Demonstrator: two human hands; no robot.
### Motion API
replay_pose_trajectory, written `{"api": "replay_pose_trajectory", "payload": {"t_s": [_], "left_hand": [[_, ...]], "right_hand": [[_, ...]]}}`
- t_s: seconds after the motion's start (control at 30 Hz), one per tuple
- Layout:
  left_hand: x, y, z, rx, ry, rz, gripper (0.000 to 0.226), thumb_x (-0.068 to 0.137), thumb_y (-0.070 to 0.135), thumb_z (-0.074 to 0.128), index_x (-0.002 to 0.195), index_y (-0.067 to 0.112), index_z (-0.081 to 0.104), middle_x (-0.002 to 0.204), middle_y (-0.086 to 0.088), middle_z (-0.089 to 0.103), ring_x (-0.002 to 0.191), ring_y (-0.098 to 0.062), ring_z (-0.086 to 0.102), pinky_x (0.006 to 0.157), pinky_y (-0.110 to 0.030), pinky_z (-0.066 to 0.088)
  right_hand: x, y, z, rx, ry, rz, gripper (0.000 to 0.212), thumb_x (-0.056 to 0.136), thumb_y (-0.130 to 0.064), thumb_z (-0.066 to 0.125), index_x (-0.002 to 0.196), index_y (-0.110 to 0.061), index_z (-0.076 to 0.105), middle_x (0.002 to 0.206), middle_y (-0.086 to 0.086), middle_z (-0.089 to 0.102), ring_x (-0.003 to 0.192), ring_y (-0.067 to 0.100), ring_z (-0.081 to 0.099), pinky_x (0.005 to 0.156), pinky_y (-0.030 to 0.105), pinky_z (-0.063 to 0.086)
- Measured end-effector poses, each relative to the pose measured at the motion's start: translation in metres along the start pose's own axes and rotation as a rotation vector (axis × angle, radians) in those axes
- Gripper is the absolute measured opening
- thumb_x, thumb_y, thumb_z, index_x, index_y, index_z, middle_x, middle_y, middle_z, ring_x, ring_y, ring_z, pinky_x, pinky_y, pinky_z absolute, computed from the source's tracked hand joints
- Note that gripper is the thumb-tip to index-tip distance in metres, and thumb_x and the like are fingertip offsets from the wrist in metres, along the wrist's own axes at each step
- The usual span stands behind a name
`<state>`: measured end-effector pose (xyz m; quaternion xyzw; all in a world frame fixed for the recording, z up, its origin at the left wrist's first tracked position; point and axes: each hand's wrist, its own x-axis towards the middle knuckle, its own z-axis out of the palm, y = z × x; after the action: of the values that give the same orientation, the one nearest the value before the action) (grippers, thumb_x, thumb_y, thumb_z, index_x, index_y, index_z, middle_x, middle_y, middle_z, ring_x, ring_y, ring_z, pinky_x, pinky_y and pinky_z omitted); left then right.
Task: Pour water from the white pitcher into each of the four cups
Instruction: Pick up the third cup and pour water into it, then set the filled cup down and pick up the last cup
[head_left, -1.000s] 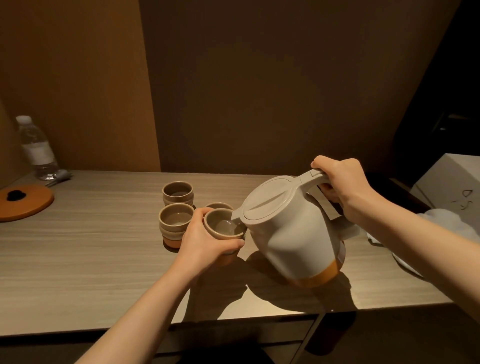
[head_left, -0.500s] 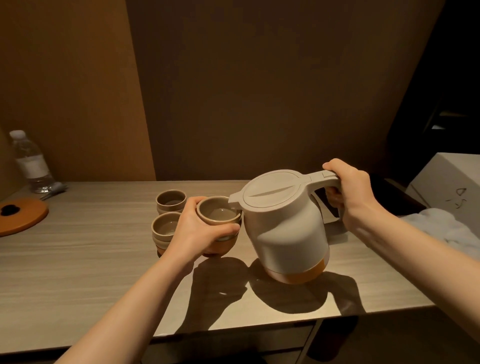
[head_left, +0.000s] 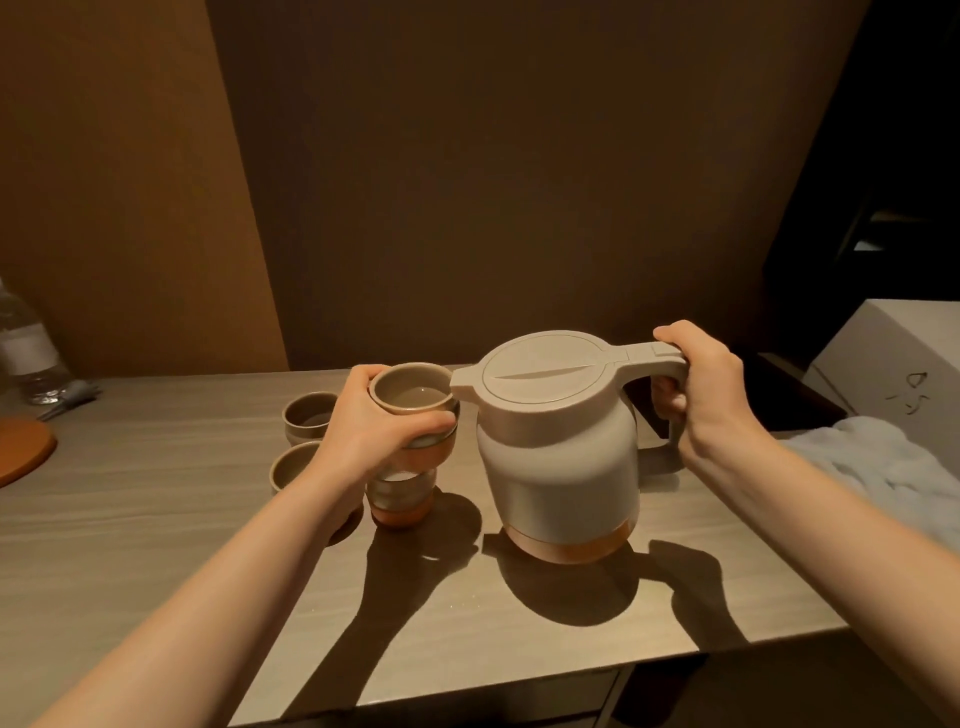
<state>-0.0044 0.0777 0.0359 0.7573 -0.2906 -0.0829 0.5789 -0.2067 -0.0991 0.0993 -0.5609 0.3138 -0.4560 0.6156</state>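
Note:
My right hand (head_left: 698, 395) grips the handle of the white pitcher (head_left: 558, 452), which is upright with its copper-coloured base at the table. Its lid is closed and its spout points left. My left hand (head_left: 371, 434) holds a grey-brown cup (head_left: 413, 402) lifted off the table beside the spout; water shows inside it. Under the lifted cup stands another cup (head_left: 400, 499). Two more cups (head_left: 309, 415) (head_left: 291, 467) stand behind my left wrist, the nearer one partly hidden.
The wooden table (head_left: 156, 519) ends in a near edge below my arms. An orange round coaster (head_left: 21, 454) and a plastic water bottle (head_left: 23, 348) sit at far left. A pale cloth (head_left: 893, 467) and a white box (head_left: 904, 358) are at right.
The pitcher went from tilted at the cup to upright and down towards the table. My left hand raised the filled cup higher, uncovering the cup beneath it.

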Motion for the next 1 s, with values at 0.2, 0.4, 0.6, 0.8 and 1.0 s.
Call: {"api": "replay_pose_trajectory", "payload": {"t_s": [0.2, 0.4, 0.6, 0.8, 1.0], "left_hand": [[0.036, -0.003, 0.002, 0.027, -0.016, -0.022, 0.077, 0.059, 0.036, 0.09, 0.118, 0.027, 0.042, 0.106, 0.011, 0.05, 0.098, -0.009, 0.051, 0.069, -0.021, 0.044], [0.079, -0.018, 0.009, 0.097, -0.049, -0.045, 0.078, 0.061, 0.034, 0.09, 0.119, 0.027, 0.037, 0.112, 0.006, 0.048, 0.105, -0.014, 0.05, 0.075, -0.025, 0.045], [0.106, -0.042, 0.02, 0.165, -0.089, -0.124, 0.082, 0.064, 0.031, 0.088, 0.128, 0.02, 0.037, 0.115, 0.003, 0.045, 0.107, -0.016, 0.047, 0.073, -0.026, 0.043], [0.119, -0.063, 0.028, 0.299, -0.14, -0.241, 0.082, 0.062, 0.029, 0.09, 0.126, 0.013, 0.041, 0.111, -0.003, 0.051, 0.103, -0.02, 0.052, 0.077, -0.032, 0.048], [0.123, -0.074, 0.029, 0.463, -0.192, -0.328, 0.064, 0.058, 0.031, 0.091, 0.103, 0.01, 0.052, 0.088, -0.005, 0.061, 0.077, -0.016, 0.06, 0.06, -0.028, 0.048]], "right_hand": [[0.01, 0.007, -0.001, 0.002, 0.009, 0.01, 0.037, 0.088, -0.022, 0.056, 0.053, -0.015, 0.047, 0.037, -0.011, 0.045, 0.031, 0.003, 0.04, 0.035, 0.014, 0.029], [0.02, 0.018, 0.003, -0.026, 0.032, 0.024, 0.036, 0.087, -0.023, 0.057, 0.054, -0.015, 0.047, 0.037, -0.01, 0.044, 0.032, 0.003, 0.037, 0.035, 0.014, 0.028], [0.031, 0.03, 0.007, -0.045, 0.033, 0.043, 0.034, 0.085, -0.023, 0.058, 0.054, -0.015, 0.05, 0.042, -0.009, 0.046, 0.037, 0.004, 0.037, 0.039, 0.016, 0.029], [0.037, 0.039, 0.006, -0.053, 0.006, 0.054, 0.034, 0.087, -0.023, 0.058, 0.054, -0.015, 0.052, 0.042, -0.009, 0.047, 0.036, 0.004, 0.038, 0.037, 0.015, 0.029], [0.041, 0.047, 0.003, -0.067, -0.013, 0.068, 0.033, 0.086, -0.024, 0.059, 0.055, -0.014, 0.053, 0.05, -0.003, 0.046, 0.041, 0.006, 0.037, 0.039, 0.018, 0.028]]}}
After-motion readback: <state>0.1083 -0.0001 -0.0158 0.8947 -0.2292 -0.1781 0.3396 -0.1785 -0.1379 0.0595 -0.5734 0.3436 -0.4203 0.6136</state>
